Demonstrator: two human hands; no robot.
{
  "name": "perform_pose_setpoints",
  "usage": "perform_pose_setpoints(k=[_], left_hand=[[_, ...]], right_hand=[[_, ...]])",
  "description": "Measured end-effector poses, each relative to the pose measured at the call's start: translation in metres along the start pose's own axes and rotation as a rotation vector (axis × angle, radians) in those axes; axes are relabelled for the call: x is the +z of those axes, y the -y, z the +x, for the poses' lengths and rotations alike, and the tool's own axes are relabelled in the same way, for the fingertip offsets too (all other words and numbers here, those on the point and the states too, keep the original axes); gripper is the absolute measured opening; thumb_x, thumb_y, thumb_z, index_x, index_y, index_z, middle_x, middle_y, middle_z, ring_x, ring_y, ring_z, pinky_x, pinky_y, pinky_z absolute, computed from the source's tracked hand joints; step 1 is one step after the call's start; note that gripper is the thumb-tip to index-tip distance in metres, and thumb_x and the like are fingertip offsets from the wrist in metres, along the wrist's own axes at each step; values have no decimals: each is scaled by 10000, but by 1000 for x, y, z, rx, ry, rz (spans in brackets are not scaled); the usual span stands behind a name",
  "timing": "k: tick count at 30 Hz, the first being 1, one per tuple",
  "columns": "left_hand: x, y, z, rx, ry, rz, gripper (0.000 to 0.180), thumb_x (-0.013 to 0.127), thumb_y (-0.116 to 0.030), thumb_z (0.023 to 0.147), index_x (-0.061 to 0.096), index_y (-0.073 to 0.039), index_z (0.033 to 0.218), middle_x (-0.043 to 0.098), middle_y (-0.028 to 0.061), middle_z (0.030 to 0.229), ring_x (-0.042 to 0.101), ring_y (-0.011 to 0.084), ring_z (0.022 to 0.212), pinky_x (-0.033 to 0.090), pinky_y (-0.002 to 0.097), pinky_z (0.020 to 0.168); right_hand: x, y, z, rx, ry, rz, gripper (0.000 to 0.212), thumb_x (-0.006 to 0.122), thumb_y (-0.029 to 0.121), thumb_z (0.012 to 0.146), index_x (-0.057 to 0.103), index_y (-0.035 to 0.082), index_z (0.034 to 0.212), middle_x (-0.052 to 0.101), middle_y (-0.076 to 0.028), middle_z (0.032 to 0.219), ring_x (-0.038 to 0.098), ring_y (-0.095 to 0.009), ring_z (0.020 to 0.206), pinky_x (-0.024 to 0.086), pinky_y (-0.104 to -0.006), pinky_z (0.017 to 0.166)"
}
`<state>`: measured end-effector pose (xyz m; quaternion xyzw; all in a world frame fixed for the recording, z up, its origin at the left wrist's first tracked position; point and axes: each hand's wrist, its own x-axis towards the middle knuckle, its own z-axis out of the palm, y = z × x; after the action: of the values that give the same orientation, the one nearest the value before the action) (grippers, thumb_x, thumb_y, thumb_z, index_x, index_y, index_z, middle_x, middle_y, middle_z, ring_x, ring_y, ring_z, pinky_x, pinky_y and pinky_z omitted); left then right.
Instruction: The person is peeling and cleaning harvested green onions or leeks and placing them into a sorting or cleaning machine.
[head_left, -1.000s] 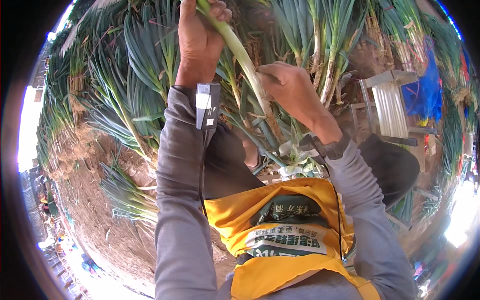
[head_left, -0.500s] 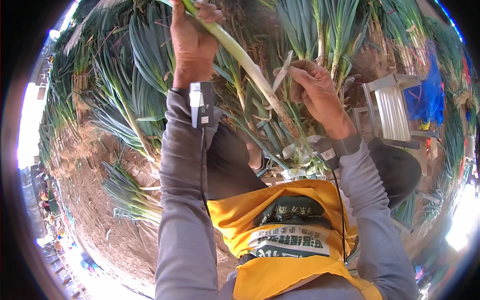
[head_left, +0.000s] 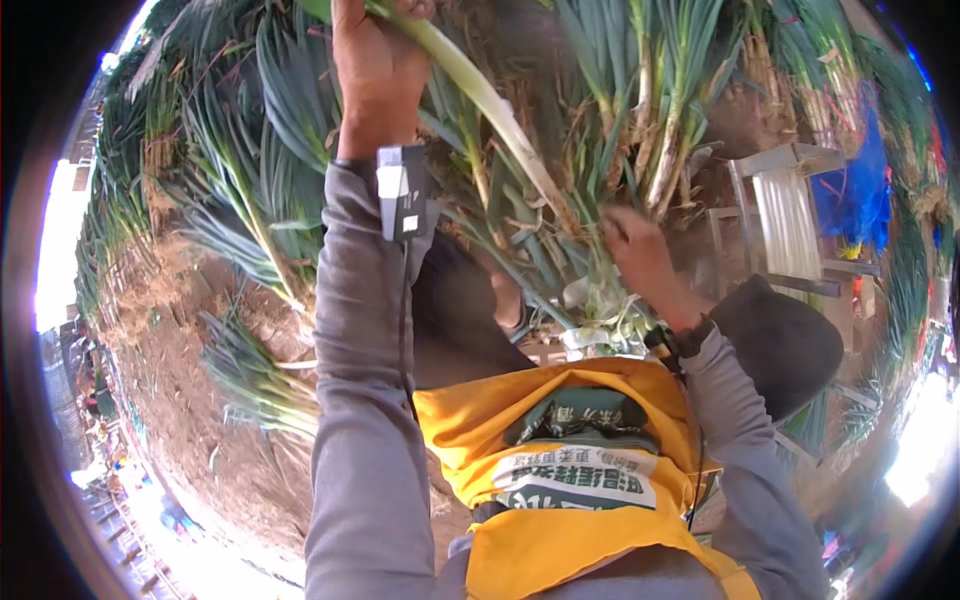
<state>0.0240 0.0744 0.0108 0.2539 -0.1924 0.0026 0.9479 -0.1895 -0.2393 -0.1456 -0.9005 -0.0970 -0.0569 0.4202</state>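
Note:
My left hand (head_left: 385, 75) is closed round the green upper part of a long leek (head_left: 500, 120) at the top of the view; some of its fingers are cut off by the frame edge. The leek slants down to the right, its pale shank ending in a brownish root end. Low and to the right of that end is my right hand (head_left: 648, 262), its fingers curled and smeared by motion, so whether they hold anything is unclear. Just below it lies a heap of pale and green peelings (head_left: 605, 315), in front of my yellow apron (head_left: 450, 420).
Bunches of leeks (head_left: 290, 110) lie and stand across the far side and left. A small bunch (head_left: 265, 385) rests on the bare soil (head_left: 200, 430) at left. On the right stand a metal-framed stool (head_left: 785, 215) and a blue plastic sheet or bag (head_left: 855, 190).
My right hand has moved down from beside the leek's shank, where it pinched a pale strip of peel; that strip no longer shows. My left hand and the leek have shifted slightly up and left.

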Motion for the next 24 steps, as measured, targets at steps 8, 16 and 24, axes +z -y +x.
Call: perform_pose_setpoints(k=[8,16,24], left_hand=[[15,16,-5,152,-152,117,226,651,-217,1006,512,-83,1122,527,96,912,527,203,801,468,367,761],[11,10,-4,185,-143,119,235,660,-175,997,509,-87,1153,521,97,900,531,207,802,474,369,757],[5,5,-5,198,-146,113,245,688,-150,973,515,-83,1132,532,100,910,544,217,805,483,378,761]], right_hand=[[-1,106,92,-90,-4,129,188,721,151,910,692,31,1052,686,-146,977,668,-319,869,510,-377,756],[8,102,99,85,152,304,224,747,180,907,686,7,1037,693,-88,877,647,-162,772,514,-326,713],[9,108,102,-167,-53,165,191,740,169,877,691,7,964,680,-157,873,655,-297,754,498,-386,699]])
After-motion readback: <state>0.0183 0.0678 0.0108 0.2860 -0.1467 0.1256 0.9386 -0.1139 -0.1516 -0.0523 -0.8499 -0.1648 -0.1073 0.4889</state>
